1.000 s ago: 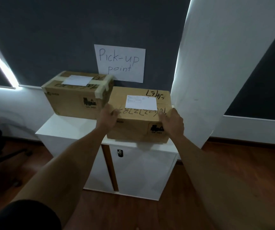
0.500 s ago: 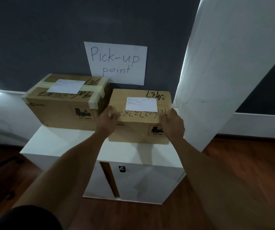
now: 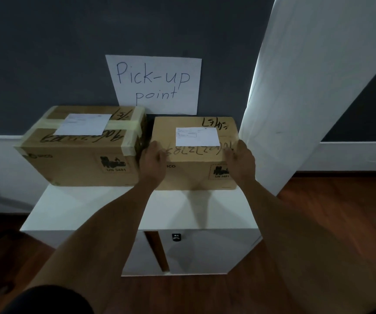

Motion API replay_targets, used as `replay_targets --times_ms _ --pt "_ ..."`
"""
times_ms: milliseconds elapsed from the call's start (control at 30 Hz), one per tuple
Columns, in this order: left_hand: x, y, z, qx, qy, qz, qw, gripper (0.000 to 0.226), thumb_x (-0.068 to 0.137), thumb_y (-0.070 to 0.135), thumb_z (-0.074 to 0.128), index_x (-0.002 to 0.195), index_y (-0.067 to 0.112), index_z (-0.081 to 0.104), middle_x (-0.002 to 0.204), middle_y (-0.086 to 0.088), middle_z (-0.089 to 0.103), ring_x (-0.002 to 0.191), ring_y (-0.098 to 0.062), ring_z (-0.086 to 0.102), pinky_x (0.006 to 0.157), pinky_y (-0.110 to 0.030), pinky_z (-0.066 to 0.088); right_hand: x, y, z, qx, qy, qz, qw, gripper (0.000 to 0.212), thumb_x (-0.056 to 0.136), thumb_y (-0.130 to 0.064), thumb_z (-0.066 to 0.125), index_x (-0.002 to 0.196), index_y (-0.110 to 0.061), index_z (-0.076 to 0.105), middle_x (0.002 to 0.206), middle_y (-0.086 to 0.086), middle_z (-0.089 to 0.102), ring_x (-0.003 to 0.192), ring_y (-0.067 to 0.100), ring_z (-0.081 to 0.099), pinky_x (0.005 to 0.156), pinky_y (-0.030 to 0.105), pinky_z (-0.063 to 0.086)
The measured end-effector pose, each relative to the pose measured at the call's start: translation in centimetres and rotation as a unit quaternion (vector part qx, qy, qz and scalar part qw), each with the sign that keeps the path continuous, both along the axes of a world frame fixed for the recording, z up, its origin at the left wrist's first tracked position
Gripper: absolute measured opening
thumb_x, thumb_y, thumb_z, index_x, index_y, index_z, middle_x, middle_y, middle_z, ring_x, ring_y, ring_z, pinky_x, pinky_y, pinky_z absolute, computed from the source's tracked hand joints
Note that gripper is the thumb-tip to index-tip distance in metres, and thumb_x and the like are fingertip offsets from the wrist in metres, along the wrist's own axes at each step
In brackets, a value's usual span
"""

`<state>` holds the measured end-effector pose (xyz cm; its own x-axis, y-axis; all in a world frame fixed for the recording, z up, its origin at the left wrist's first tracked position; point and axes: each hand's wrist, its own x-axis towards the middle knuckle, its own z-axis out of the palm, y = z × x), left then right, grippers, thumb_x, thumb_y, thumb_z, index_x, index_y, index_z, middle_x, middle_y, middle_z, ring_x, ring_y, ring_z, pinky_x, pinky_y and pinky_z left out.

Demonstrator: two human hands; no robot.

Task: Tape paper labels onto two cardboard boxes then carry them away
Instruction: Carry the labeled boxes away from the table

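Observation:
Two cardboard boxes stand side by side on a white cabinet [image 3: 105, 209]. The left box [image 3: 76, 164] is wrapped with pale tape and carries a white paper label [image 3: 82, 128] on top. The right box [image 3: 191, 175] has its own white label [image 3: 197, 136] and black handwriting on top. My left hand [image 3: 152, 163] grips the right box's front left corner, thumb on the top edge, fingers hidden between the boxes. My right hand [image 3: 241, 162] holds its front right corner the same way.
A paper sign reading "Pick-up point" [image 3: 154, 83] hangs on the dark wall behind the boxes. A white pillar [image 3: 307, 87] rises just right of the right box. The cabinet has a small lock [image 3: 176, 237] on its front. Wooden floor [image 3: 318, 211] surrounds it.
With both hands on it, the right box has come down onto the cabinet top and gone back toward the wall, beside the left box. My view has moved closer.

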<state>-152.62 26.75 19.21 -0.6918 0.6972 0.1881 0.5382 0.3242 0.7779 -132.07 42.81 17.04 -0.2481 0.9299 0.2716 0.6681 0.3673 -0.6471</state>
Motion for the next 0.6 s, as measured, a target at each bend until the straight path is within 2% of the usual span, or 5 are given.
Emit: replay_targets --times_ms 100,200,367,467,600 --pt "-0.7 0.4 -0.4 -0.004 -0.012 -0.003 1.0 0.033 0.105 0.016 0.05 0.13 -0.004 0.054 0.122 -0.026 0.061 0.117 -0.039 0.055 0.091 -0.038 0.042 -0.2 -0.2 0.2 -0.004 -0.004 -0.01 1.0 0.038 0.1 -0.054 0.041 0.101 -0.017 0.046 0.089 0.002 0.061 0.079 0.024 0.065 0.071 0.045 0.059" --pt "-0.9 0.5 -0.6 -0.012 -0.006 -0.007 1.0 0.035 0.106 0.019 0.05 0.133 -0.003 0.051 0.126 -0.025 0.058 0.12 -0.038 0.052 0.09 -0.034 0.036 -0.3 -0.3 0.3 -0.015 -0.011 -0.011 1.0 0.037 0.1 -0.055 0.041 0.103 -0.019 0.045 0.091 0.0 0.061 0.08 0.022 0.066 0.071 0.045 0.061" --pt "-0.8 0.4 -0.4 -0.035 0.015 -0.005 0.999 0.038 0.107 0.028 0.045 0.13 0.0 0.055 0.136 -0.024 0.053 0.135 -0.037 0.043 0.105 -0.043 0.038 0.0 -0.7 0.8 -0.021 -0.022 -0.029 0.999 0.058 0.095 -0.072 0.027 0.114 -0.023 0.049 0.106 0.001 0.061 0.091 0.023 0.066 0.081 0.051 0.06" --pt "-0.7 0.6 -0.7 -0.045 0.036 0.007 0.998 0.05 0.105 0.043 0.041 0.135 0.006 0.055 0.144 -0.02 0.054 0.144 -0.033 0.037 0.112 -0.046 0.036 0.2 -1.1 1.7 -0.002 -0.04 -0.047 0.998 0.06 0.096 -0.07 0.028 0.118 -0.02 0.05 0.109 0.004 0.058 0.096 0.026 0.063 0.086 0.056 0.056" --pt "-0.3 -0.2 0.0 -0.042 0.089 0.011 0.995 0.05 0.102 0.046 0.046 0.133 0.007 0.055 0.14 -0.017 0.058 0.145 -0.03 0.04 0.114 -0.05 0.039 0.5 -1.7 2.4 0.02 -0.059 -0.048 0.997 0.066 0.093 -0.071 0.025 0.114 -0.016 0.056 0.114 0.009 0.064 0.104 0.03 0.063 0.09 0.058 0.054"
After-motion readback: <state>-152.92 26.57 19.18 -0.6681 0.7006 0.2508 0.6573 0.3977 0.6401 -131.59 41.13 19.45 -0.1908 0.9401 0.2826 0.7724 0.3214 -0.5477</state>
